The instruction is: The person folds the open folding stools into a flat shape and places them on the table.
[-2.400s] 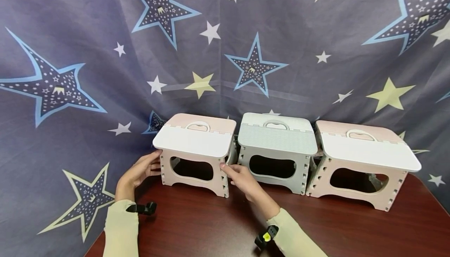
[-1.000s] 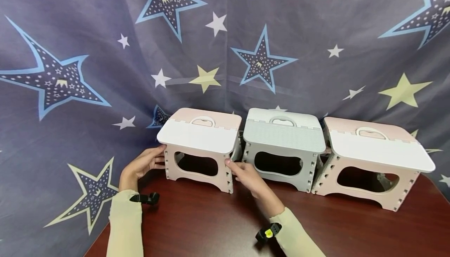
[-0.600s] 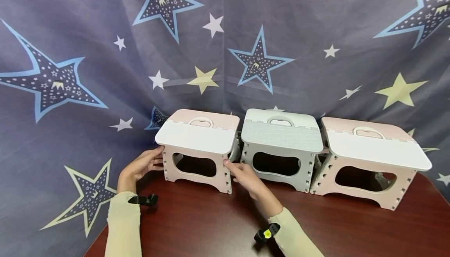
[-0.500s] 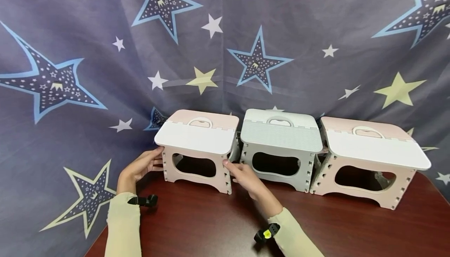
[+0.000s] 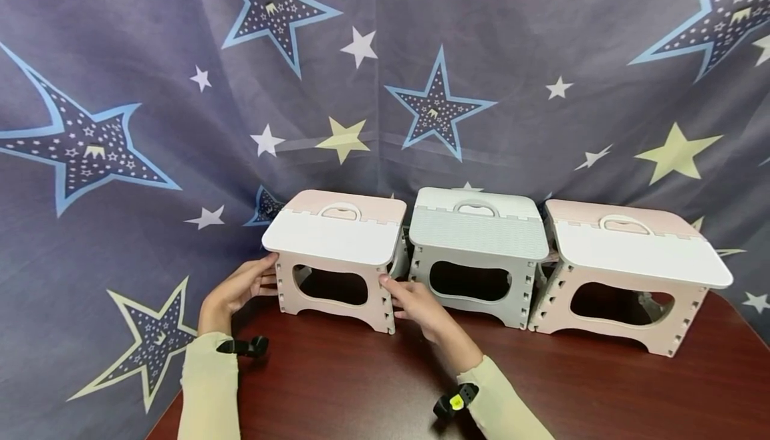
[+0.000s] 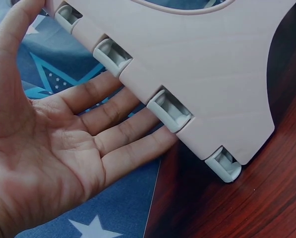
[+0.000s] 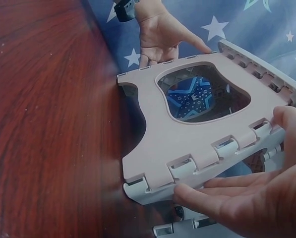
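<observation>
A pink and white folding step stool [image 5: 327, 234] stands unfolded on the table at the left of a row. Along its left edge lies my left hand [image 5: 238, 287]; in the left wrist view this hand [image 6: 63, 144] has its fingers extended against the leg panel's hinged edge, thumb higher up. My right hand [image 5: 421, 306] touches the stool's right edge. Seen from the right wrist, the thumb of that hand [image 7: 266, 198] is near the top corner and a fairly straight finger meets the edge lower down. The stool's back is hidden.
A grey-green folding stool [image 5: 481, 229] stands close to the right, then another pink and white one [image 5: 637, 249]. Behind them hangs a star-patterned cloth [image 5: 505, 45]. The dark red wooden table [image 5: 349, 386] extends in front of the stools.
The head view has shifted slightly. Both hands stay at the sides of the left stool, and the stools keep their places.
</observation>
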Tool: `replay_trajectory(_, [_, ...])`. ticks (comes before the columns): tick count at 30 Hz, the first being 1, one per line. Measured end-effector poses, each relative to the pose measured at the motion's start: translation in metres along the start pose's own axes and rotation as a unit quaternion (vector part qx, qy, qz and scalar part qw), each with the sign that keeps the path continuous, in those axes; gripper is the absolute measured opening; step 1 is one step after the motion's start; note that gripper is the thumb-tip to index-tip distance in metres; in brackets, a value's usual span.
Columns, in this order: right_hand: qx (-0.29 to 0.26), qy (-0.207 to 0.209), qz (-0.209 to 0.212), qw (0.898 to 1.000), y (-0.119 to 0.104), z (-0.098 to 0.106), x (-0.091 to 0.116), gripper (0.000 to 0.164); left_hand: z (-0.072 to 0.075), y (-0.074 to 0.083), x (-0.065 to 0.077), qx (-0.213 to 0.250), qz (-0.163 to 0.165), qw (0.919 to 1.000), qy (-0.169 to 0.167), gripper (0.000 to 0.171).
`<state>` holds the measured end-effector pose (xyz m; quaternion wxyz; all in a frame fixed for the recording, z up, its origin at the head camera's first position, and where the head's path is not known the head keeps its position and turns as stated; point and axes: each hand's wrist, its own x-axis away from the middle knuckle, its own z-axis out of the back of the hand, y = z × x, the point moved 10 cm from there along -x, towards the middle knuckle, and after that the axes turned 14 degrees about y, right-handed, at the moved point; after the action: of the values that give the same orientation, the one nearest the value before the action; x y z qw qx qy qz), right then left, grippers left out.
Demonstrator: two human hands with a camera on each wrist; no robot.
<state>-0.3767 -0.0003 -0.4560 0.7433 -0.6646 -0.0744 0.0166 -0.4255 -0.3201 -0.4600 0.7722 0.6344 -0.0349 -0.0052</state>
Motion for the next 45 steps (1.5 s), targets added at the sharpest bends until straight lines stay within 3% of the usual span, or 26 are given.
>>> replay_trajectory(22, [0.016, 0.014, 0.001, 1.000, -0.0013, 0.0037, 0.0024, 0.069, 0.0028, -0.0030, -0.0004, 0.011, -0.004, 0.9999, 0.004, 0.070])
replay_trajectory(45, [0.015, -0.007, 0.002, 1.000, -0.0012, 0.0030, -0.0012, 0.074, -0.0009, -0.0016, -0.0025, 0.018, -0.014, 0.9997, -0.002, 0.063])
